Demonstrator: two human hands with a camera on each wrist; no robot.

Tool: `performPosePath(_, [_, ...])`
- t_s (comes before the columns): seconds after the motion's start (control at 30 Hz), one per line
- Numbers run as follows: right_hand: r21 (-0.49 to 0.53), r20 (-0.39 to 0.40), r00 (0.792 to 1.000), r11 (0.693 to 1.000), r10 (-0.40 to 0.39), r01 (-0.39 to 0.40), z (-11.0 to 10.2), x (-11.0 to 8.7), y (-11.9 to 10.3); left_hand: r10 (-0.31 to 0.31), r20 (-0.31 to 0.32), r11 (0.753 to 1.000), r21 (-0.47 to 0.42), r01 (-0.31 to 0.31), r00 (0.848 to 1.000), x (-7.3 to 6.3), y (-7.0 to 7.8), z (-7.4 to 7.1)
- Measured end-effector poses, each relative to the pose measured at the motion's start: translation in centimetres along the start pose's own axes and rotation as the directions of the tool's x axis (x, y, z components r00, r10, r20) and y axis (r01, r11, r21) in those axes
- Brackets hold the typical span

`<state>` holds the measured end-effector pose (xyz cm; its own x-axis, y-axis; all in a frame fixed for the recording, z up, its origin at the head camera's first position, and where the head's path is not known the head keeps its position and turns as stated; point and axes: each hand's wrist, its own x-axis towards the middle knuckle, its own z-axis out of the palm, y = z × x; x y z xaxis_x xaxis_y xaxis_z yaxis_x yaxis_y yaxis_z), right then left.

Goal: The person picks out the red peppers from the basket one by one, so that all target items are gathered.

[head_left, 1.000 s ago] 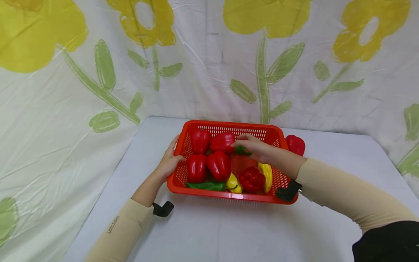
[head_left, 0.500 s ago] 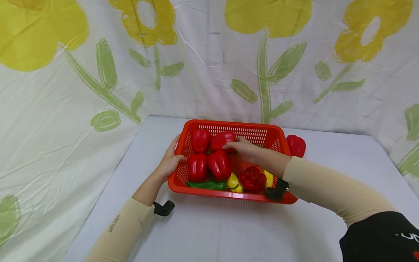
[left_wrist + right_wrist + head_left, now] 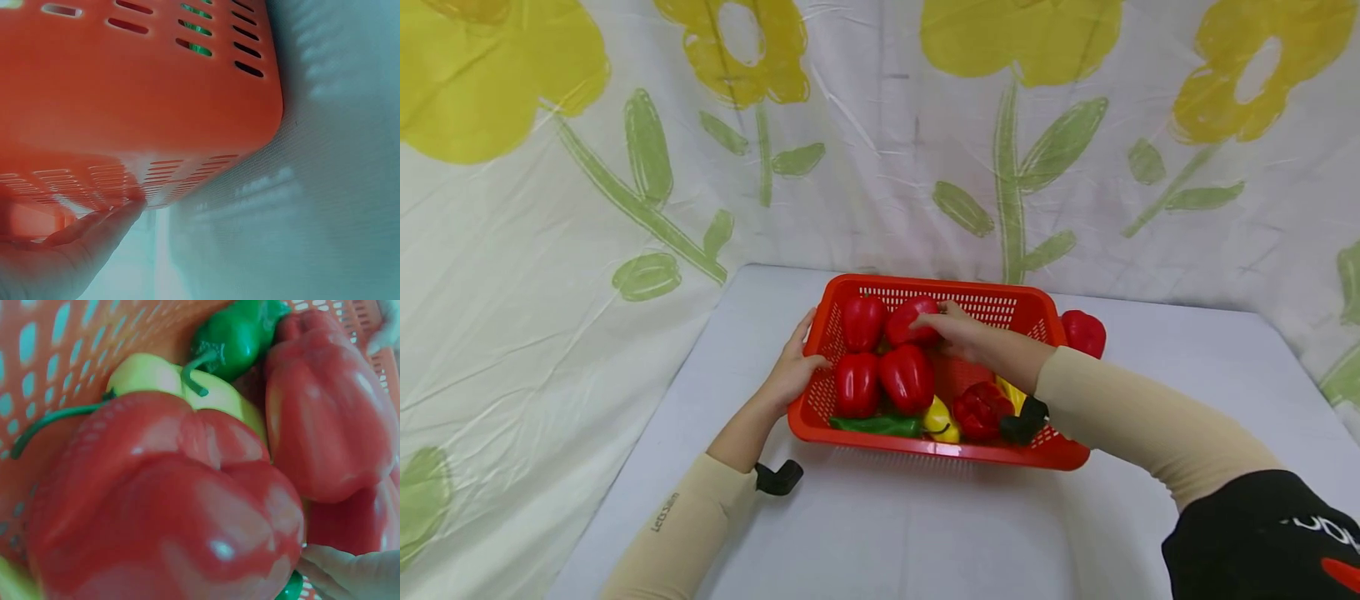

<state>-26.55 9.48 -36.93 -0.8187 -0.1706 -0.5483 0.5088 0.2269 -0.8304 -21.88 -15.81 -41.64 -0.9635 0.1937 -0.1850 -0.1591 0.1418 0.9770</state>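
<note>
A red plastic basket (image 3: 857, 446) holds several red bell peppers. My left hand (image 3: 792, 372) grips its left rim, thumb inside and fingers along the outer wall; the left wrist view shows those fingers (image 3: 94, 244) against the slotted side. Inside the basket, my right hand (image 3: 958, 329) holds the right end of the back-middle red bell pepper (image 3: 912, 321), its thumb over the front. That pepper is tilted. Close by lie a back-left red pepper (image 3: 862, 322) and two front-left ones, including a red pepper (image 3: 906, 379). My right palm is hidden from the head view.
Along the basket's front lie a long green pepper (image 3: 880, 426), a yellow pepper (image 3: 940, 421) and a wrinkled red pepper (image 3: 981, 408). A yellow piece (image 3: 1011, 393) is partly behind my wrist. Outside, a red pepper (image 3: 1083, 333) sits on the white table (image 3: 880, 525).
My right hand has moved left from beside the back-middle red bell pepper to close round its right end, and that pepper has tilted. My left hand has stayed on the rim.
</note>
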Motion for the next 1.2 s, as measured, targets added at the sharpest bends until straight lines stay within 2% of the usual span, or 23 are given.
performPosePath(0.63, [-0.021, -0.017, 1.000, 1.000, 0.012, -0.013, 0.7, 1.9, 0.6, -0.008, 0.000, 1.000, -0.007, 0.008, 1.000, -0.2, 0.0, 0.2])
performPosePath(0.83, [0.013, -0.043, 0.998, 0.999, -0.036, 0.037, 1.3, 2.6, 0.9, -0.006, -0.003, 1.000, -0.007, 0.006, 1.000, -0.1, 0.0, 0.1])
performPosePath(1.03, [-0.027, -0.096, 0.991, 0.995, -0.097, 0.095, 1.8, 2.7, 0.8, 0.002, -0.004, 1.000, -0.009, -0.002, 1.000, -0.1, 0.1, 0.1])
performPosePath(1.2, [-0.047, -0.110, 0.988, 0.994, -0.107, 0.102, 2.0, 2.8, 0.8, 0.001, -0.010, 1.000, -0.010, -0.001, 1.000, -0.1, 0.1, 0.0])
